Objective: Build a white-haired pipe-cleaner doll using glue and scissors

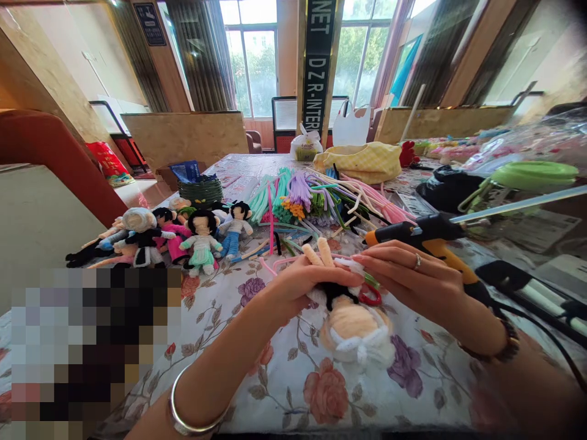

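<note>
Left hand [306, 282] is wrapped around the upper part of a half-made fuzzy doll [353, 327], fingers clenched on it with the thumb laid across the top, so it's clearly grasping the thing. Right hand [408, 275] comes in from the other side with its fingertips pinching at the white fluffy bit near the doll's top, touching the same spot as the left thumb; it has a ring on one finger. Doll sits just above the flowered tabletop [293, 391], right in front of the person, and its long axis runs roughly toward and away from the camera: the round peach-and-white end points back at the person, and two peach pipe-cleaner stubs [320, 252] stick up and away at the far end. Black fuzzy section sits in the middle, and there's a small red loop [370, 296] right beside it under the right hand. Just behind the right hand lies an orange-and-black glue gun [424, 235], nozzle pointing left, with a clear stick out the back. Further off, a row of finished little dolls [183, 238] on the left and a big pile of colored pipe cleaners [312, 198] in the middle.
</note>
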The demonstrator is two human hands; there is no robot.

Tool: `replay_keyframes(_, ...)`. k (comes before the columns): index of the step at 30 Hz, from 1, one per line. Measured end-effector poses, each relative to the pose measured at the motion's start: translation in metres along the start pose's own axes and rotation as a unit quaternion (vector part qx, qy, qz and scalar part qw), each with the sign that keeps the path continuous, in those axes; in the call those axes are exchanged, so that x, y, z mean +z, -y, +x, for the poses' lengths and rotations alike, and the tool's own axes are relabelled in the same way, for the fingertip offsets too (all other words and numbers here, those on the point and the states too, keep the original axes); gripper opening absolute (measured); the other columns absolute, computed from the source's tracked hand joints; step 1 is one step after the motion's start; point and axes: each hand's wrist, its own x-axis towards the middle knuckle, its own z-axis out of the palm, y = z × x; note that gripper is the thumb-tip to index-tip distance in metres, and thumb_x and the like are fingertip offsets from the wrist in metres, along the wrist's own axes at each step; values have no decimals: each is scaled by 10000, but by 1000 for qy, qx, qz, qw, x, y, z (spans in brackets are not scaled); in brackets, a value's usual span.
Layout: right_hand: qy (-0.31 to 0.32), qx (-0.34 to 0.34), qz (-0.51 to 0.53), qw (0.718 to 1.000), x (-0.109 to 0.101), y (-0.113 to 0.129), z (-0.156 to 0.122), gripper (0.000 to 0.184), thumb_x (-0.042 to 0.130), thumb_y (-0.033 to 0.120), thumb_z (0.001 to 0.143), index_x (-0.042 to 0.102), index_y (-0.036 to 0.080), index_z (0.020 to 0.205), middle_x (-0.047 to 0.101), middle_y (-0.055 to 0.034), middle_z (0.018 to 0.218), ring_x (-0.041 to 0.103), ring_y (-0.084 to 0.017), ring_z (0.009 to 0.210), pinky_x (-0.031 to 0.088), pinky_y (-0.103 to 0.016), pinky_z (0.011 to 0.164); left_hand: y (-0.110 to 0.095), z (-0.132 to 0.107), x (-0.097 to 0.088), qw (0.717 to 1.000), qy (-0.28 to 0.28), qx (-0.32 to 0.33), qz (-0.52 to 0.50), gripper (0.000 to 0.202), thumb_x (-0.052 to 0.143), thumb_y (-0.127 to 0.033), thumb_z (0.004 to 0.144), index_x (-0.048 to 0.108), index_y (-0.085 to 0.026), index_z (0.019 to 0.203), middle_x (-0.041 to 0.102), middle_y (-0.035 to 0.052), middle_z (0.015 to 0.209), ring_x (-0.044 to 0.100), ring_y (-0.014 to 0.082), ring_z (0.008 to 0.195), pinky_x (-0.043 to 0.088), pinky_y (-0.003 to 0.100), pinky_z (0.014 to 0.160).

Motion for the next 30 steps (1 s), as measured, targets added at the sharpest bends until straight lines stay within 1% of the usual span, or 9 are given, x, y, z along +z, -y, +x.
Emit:
replay_keyframes(3, -2, -4, -3, 1000, -1, 1, 1, 455, 550, 80, 868, 512, 243, 1291, 695, -34, 1055, 651, -147, 973, 555, -286, 901, 1, 1, 0, 1000, -16, 9, 12, 90, 736, -94, 558, 667, -139, 593, 649, 12, 615, 589, 128, 615, 482, 249, 658)
replay_keyframes(6, -4, -1, -1, 1000, 1, 0, 1, 437, 537, 83, 875, 523, 244, 1281, 692, -40, 1056, 652, -155, 966, 559, -303, 890, 3, 3, -4, 1000, -4, 16, 21, 122, 770, -129, 546, 670, -146, 613, 644, -8, 616, 583, 118, 611, 478, 241, 654)
replay_keyframes(10, -66, 31, 44, 996, 8, -3, -2, 416, 548, 81, 869, 563, 286, 1231, 682, -32, 1011, 653, -155, 909, 565, -313, 828, 5, 5, -8, 1000, 11, 12, 25, 163, 792, -161, 534, 658, -154, 626, 625, -36, 604, 576, 103, 611, 472, 229, 664)
replay_keyframes(12, -80, 46, 49, 995, 11, -4, -3, 402, 564, 77, 859, 589, 289, 1199, 684, -27, 993, 656, -150, 883, 563, -302, 815, 4, 5, -8, 1000, 10, 10, 18, 162, 786, -155, 537, 649, -157, 624, 621, -44, 597, 570, 92, 597, 470, 222, 659)
replay_keyframes(15, -80, 59, 49, 994, 11, -4, -2, 384, 574, 74, 851, 611, 283, 1170, 690, -22, 992, 663, -142, 864, 558, -292, 822, 2, 4, -7, 1000, 23, 9, 1, 140, 770, -139, 550, 644, -160, 609, 620, -49, 576, 560, 78, 560, 462, 207, 619)
replay_keyframes(19, -75, 50, 48, 995, 9, -3, 0, 361, 564, 100, 864, 613, 277, 1174, 694, -28, 981, 666, -150, 857, 565, -296, 798, 1, 4, -6, 1000, 29, 5, -11, 127, 762, -129, 554, 650, -154, 608, 626, -43, 559, 554, 70, 526, 448, 193, 568)
replay_keyframes(23, -73, 40, 52, 995, 9, -2, 1, 369, 570, 81, 856, 608, 258, 1178, 686, -40, 973, 654, -148, 867, 561, -290, 789, 2, 6, -7, 1000, 25, -9, -10, 151, 770, -120, 528, 643, -142, 607, 624, -34, 554, 556, 78, 522, 451, 204, 573)
replay_keyframes(27, -67, 24, 59, 996, 7, -2, 4, 366, 550, 81, 867, 597, 254, 1186, 684, -46, 969, 652, -149, 868, 564, -290, 776, 1, 5, -6, 1000, 10, -12, -11, 130, 755, -100, 526, 656, -133, 605, 632, -19, 566, 558, 86, 531, 445, 211, 578)
replay_keyframes(30, -67, 10, 53, 996, 4, -2, 6, 336, 548, 72, 864, 604, 216, 1163, 682, -59, 973, 650, -147, 875, 565, -275, 779, 0, 4, -4, 1000, -13, -9, -16, 115, 748, -91, 535, 657, -133, 593, 631, -9, 569, 564, 94, 539, 441, 217, 579)
